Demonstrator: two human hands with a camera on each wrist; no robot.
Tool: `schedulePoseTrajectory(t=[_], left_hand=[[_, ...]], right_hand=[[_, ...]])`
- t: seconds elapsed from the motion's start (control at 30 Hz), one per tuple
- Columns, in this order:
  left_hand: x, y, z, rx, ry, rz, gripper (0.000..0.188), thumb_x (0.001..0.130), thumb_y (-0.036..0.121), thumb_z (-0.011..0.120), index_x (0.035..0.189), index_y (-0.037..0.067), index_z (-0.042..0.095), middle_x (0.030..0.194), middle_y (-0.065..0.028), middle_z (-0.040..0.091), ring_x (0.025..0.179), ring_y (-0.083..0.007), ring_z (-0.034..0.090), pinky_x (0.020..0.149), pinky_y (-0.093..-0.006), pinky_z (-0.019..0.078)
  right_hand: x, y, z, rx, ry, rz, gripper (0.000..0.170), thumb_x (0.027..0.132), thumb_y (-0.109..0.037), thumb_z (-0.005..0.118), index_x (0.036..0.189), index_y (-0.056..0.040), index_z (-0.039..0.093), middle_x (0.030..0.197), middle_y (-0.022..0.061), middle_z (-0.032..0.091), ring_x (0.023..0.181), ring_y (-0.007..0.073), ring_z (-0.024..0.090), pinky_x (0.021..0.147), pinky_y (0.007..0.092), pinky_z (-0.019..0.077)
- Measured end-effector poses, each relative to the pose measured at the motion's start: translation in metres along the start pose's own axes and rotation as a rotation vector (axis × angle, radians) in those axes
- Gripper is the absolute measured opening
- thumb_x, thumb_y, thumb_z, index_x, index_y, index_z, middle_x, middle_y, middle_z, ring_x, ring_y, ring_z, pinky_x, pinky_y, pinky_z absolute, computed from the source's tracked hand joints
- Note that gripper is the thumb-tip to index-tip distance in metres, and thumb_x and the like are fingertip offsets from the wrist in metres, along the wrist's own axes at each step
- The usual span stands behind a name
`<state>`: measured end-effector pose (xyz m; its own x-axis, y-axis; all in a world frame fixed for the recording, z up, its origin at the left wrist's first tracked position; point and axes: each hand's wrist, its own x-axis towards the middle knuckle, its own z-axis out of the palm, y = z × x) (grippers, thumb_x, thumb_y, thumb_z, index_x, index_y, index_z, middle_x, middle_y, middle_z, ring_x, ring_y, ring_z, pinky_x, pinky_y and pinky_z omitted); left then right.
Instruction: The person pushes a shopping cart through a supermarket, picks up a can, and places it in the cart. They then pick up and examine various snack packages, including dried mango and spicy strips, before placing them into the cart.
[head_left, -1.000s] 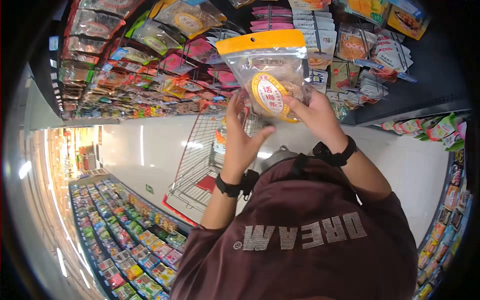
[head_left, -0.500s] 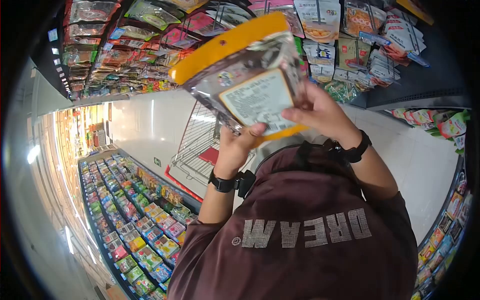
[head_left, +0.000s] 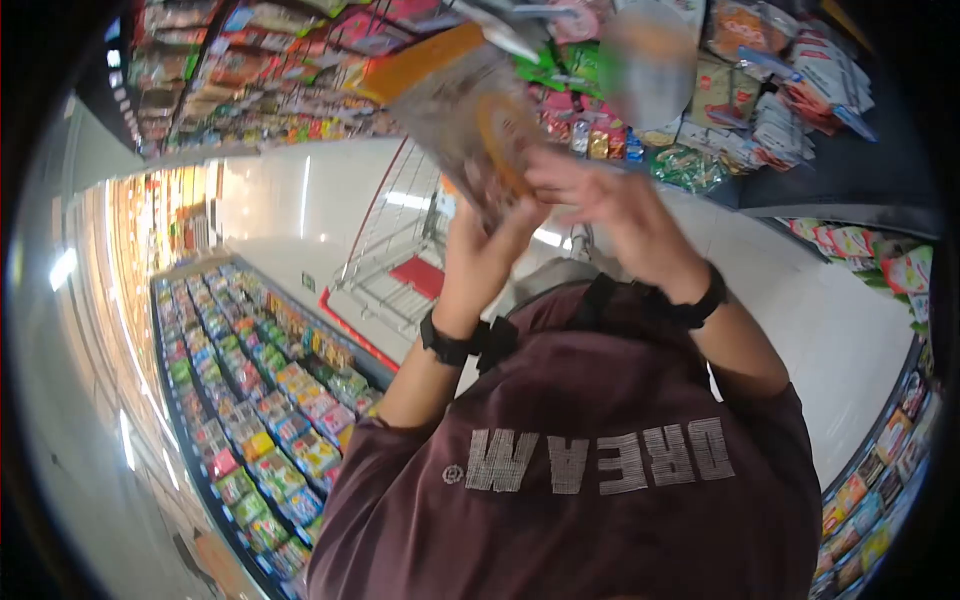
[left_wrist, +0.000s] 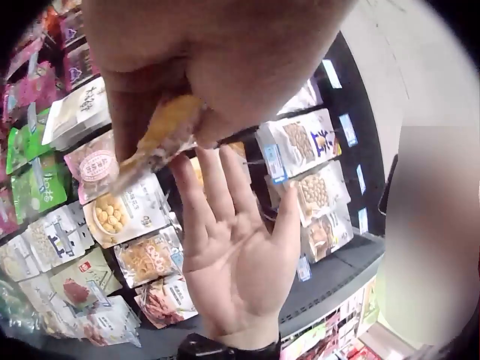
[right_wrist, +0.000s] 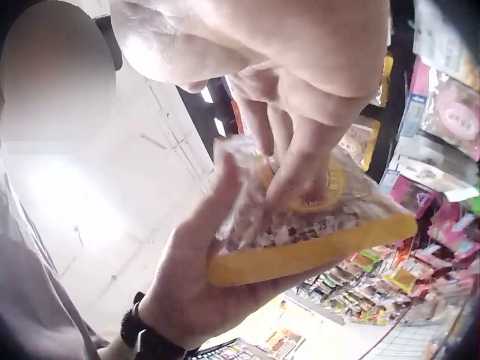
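Note:
A clear snack bag point(head_left: 462, 112) with a yellow top band and an oval yellow label is tilted above the cart, blurred in the head view. My left hand point(head_left: 482, 252) grips its lower part. Beside it, my right hand point(head_left: 635, 222) has its fingers extended toward the label. The left wrist view shows the right palm point(left_wrist: 238, 262) spread near the bag point(left_wrist: 171, 124), which is pinched in the left hand point(left_wrist: 225, 64). In the right wrist view, the right fingertips lie over the label side of the bag point(right_wrist: 307, 251), while the left hand point(right_wrist: 187, 274) supports it from beneath.
Packaged snacks point(head_left: 740, 90) hang on the rack beyond the hands. A wire shopping cart point(head_left: 385, 280) with a red flap stands on the pale floor, left of centre. Low shelves of packets point(head_left: 270, 410) run along the left, and more packets point(head_left: 868, 480) are at the right.
The left hand went from open beside the bag to gripping it. The bag turned to its back, then to its label side again. The right hand loosened its grip and extended its fingers.

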<state>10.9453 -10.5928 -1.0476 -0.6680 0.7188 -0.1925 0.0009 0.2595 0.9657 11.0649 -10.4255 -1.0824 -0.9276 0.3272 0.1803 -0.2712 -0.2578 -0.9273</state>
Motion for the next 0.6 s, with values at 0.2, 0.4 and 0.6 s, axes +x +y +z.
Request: schedulePoseTrajectory(t=[0.2,0.4,0.6], left_hand=[[-0.022,-0.015,-0.019,-0.341,-0.100,-0.065,0.043,0.102,0.005,0.062,0.142,-0.002,0.047,0.130,-0.0115,0.066,0.119,-0.0205,0.064,0.104,-0.0374,0.0525],[-0.019,-0.056,-0.045,-0.101,-0.295,-0.271,0.044,0.099,0.025,0.072,0.134,0.002,0.059,0.116,-0.0051,0.072,0.098,-0.0114,0.068,0.084,-0.0281,0.0559],[-0.002,-0.100,-0.052,-0.437,-0.356,-0.234,0.048,0.100,0.016,0.070,0.141,0.000,0.051,0.129,-0.0080,0.067,0.115,-0.0162,0.063,0.102,-0.0311,0.0489]], right_hand=[[0.003,0.018,-0.014,-0.691,0.304,-0.167,0.047,0.103,-0.017,0.064,0.144,0.0008,0.051,0.131,0.0121,0.066,0.120,0.0197,0.064,0.103,0.0340,0.0498],[-0.008,0.044,-0.007,-0.050,0.106,0.294,0.048,0.097,-0.009,0.073,0.139,0.0038,0.053,0.131,0.0094,0.066,0.119,0.0159,0.061,0.106,0.0330,0.0466],[-0.013,0.083,-0.014,-0.036,0.135,0.490,0.042,0.101,-0.016,0.068,0.138,0.0012,0.055,0.129,0.0103,0.066,0.115,0.0174,0.063,0.103,0.0339,0.0478]])
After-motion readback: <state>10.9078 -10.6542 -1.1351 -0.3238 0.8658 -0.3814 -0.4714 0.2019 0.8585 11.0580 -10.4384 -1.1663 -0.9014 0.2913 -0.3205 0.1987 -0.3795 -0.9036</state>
